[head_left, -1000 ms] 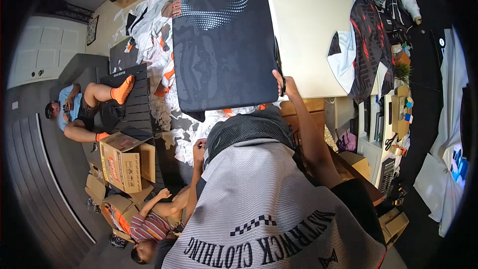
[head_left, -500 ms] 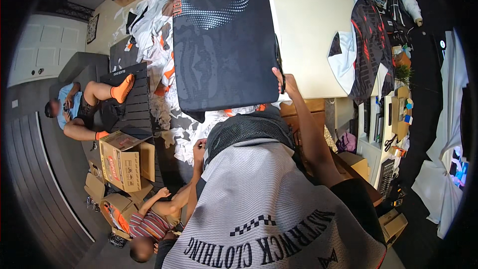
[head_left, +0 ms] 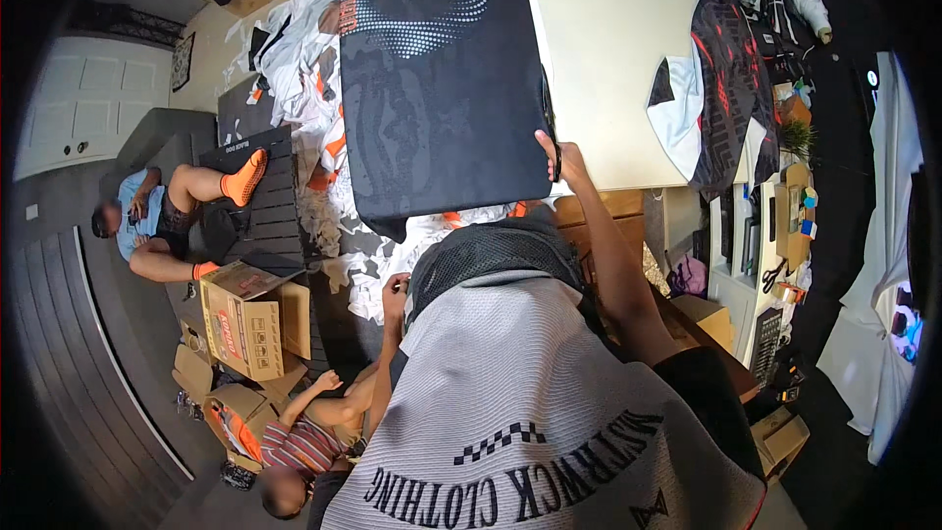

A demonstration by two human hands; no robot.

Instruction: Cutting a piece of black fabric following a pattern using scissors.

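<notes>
My right hand [head_left: 563, 158] is wrapped round the handles of black scissors [head_left: 550, 118], whose blades lie along the right edge of a black printed fabric panel [head_left: 451, 118]. The panel has pale dots and a faint tonal pattern, and it lies on a cream-topped table [head_left: 608, 69]. Down by my left hip, beside my black mesh garment, my left hand [head_left: 394, 296] hangs with its fingers curled in. Whatever it may hold is hidden.
White and orange fabric scraps [head_left: 324, 128] heap left of the table. Dark patterned cut pieces [head_left: 724, 98] drape over its right end. Cardboard boxes [head_left: 245, 334] stand at left. One person [head_left: 147, 206] sits on a sofa; another in a striped shirt [head_left: 299, 444] is at lower left.
The view has shifted slightly. My right hand stays on the scissors at the panel's edge, and my left hand remains by my hip.
</notes>
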